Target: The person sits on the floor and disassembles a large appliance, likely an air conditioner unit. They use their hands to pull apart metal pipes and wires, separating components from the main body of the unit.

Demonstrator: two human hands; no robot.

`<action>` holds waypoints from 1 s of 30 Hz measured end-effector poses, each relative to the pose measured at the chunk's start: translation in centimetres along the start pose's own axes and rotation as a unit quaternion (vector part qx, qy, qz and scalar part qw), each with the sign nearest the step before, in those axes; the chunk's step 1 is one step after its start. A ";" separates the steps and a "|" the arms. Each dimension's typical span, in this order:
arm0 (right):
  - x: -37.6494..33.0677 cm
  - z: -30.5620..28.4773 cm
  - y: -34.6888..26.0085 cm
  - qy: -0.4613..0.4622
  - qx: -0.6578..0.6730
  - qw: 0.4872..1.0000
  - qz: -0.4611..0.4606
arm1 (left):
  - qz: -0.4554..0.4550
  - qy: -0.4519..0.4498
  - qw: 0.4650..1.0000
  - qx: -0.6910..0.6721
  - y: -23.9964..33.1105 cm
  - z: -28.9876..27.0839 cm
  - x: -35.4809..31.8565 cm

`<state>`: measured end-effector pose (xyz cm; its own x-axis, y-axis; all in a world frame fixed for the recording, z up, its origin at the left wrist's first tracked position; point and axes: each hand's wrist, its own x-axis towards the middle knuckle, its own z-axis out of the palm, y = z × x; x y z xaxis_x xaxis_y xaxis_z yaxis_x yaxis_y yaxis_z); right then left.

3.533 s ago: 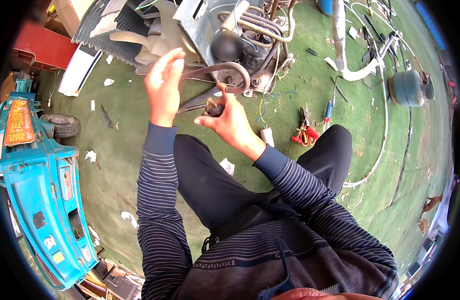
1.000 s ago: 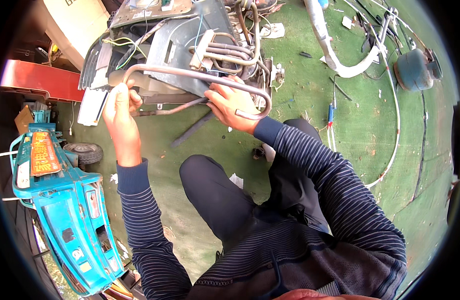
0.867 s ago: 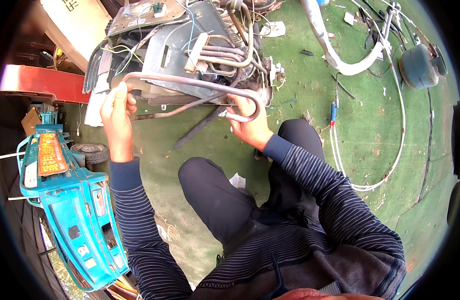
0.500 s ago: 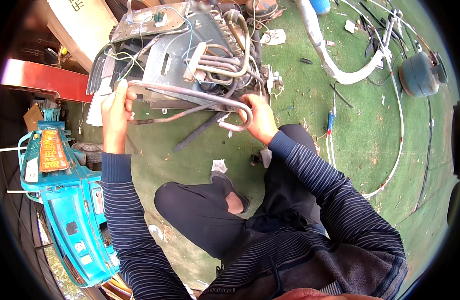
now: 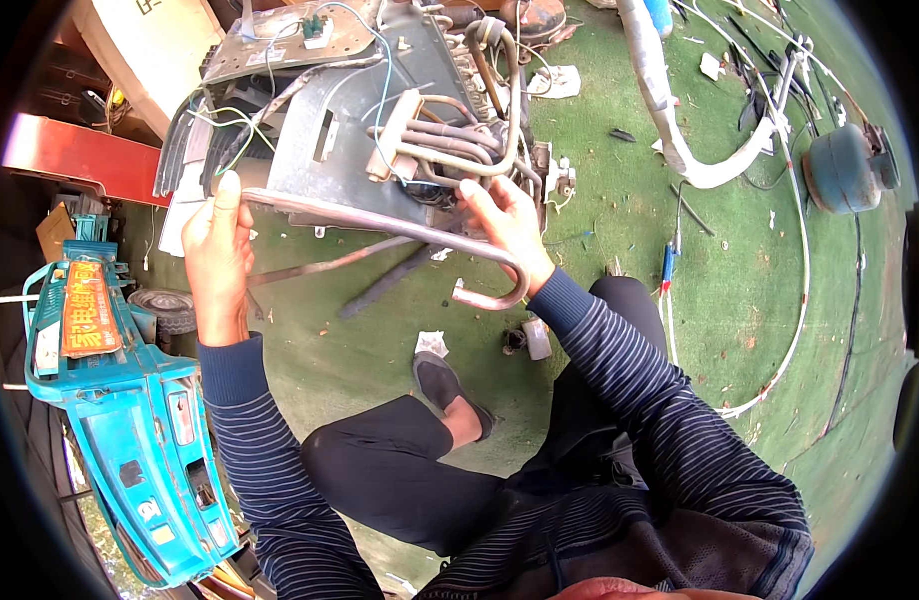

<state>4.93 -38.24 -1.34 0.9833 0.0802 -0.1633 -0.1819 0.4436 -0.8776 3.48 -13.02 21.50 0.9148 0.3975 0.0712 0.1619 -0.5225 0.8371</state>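
Pos. update: the long brown-copper metal tube [image 5: 380, 221] sits lower in the frame than a moment ago; its rounded hook [image 5: 521, 281] has dropped away from the grey sheet-metal housing [image 5: 365, 130] and now lies right of centre, tip in full view. My L hand [image 5: 217, 265], left of centre, is closed on the tube's left end, thumb uppermost; it has shifted slightly down and outward. My R hand [image 5: 512, 230], right of centre, stands beside the hook vs. its prior pos. inside it, thumb and fingers narrow and half curled; can't tell if the palm bears on the tube. The lower leg [image 5: 325, 265], apparently same tube, slants from L hand toward the housing edge, above the straight black foam sleeve [image 5: 385, 281] on the green floor [image 5: 700, 300]. Implication (my judgement): L hand carries most of the load, R hand steadies at best, and the hook is clear of the bent pipe cluster [image 5: 450, 147], upper centre, w/ room to turn.
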 end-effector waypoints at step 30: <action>1.2 -0.8 -1.3 -0.055 -0.070 0.996 -0.018 | 0.127 0.025 0.979 -0.159 -2.9 -0.9 -6.8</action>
<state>6.35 -39.42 -0.79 0.9821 0.1674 -0.0867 -0.1373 0.3200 -0.9374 -3.57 -13.50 19.04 0.8903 0.3259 0.3180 -0.1986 -0.3505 0.9153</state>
